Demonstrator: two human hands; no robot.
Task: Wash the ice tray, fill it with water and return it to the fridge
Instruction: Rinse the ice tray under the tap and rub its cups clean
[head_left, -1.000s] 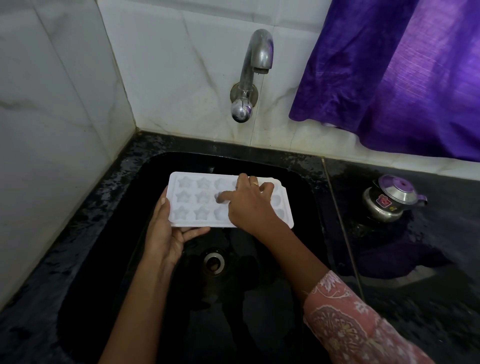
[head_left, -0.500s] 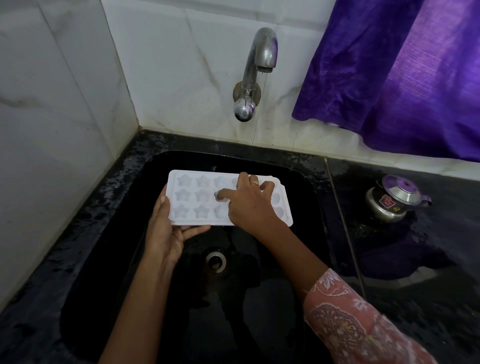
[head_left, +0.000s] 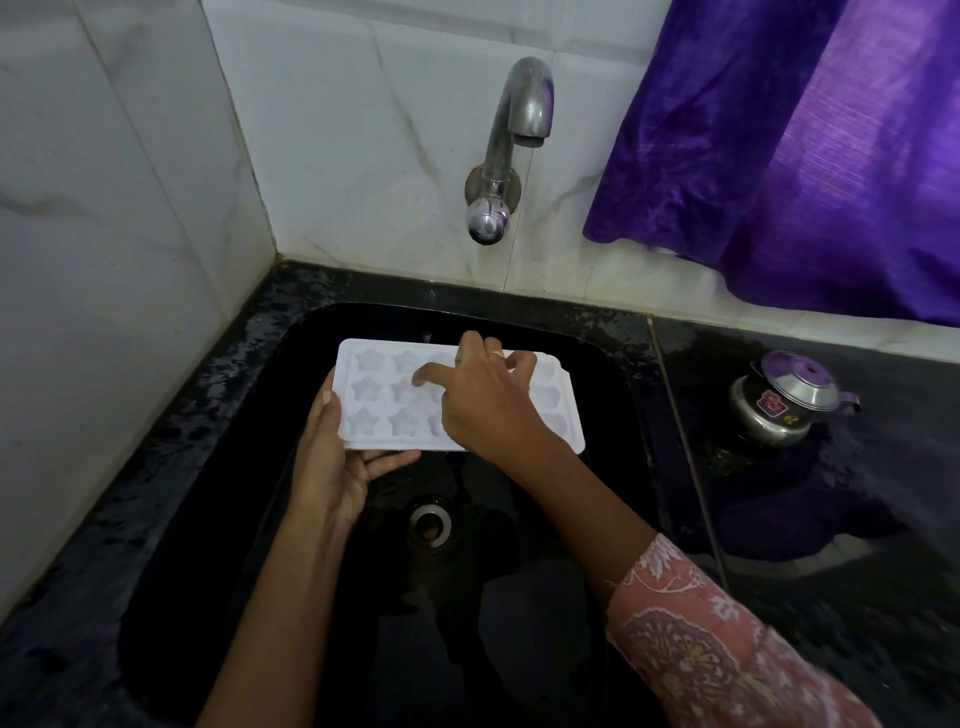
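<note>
A white ice tray (head_left: 382, 395) with star-shaped and heart-shaped cells is held level over the black sink (head_left: 613, 395). My left hand (head_left: 332, 467) grips its near left corner from below, thumb on the left edge. My right hand (head_left: 483, 400) lies on top of the tray's middle, fingers spread, the index finger pressing into a cell of the middle row. It covers several cells. The steel tap (head_left: 511, 150) sticks out of the wall above the tray, and no water runs from it.
The drain (head_left: 428, 522) sits in the sink floor under my hands. A small steel kettle with a purple lid (head_left: 789, 402) stands on the wet black counter (head_left: 831, 519) to the right. A purple curtain (head_left: 810, 156) hangs at the upper right. Marble tiles (head_left: 104, 260) close the left side.
My right index finger has slid left along the middle row of cells. The tray and my left hand have stayed in place.
</note>
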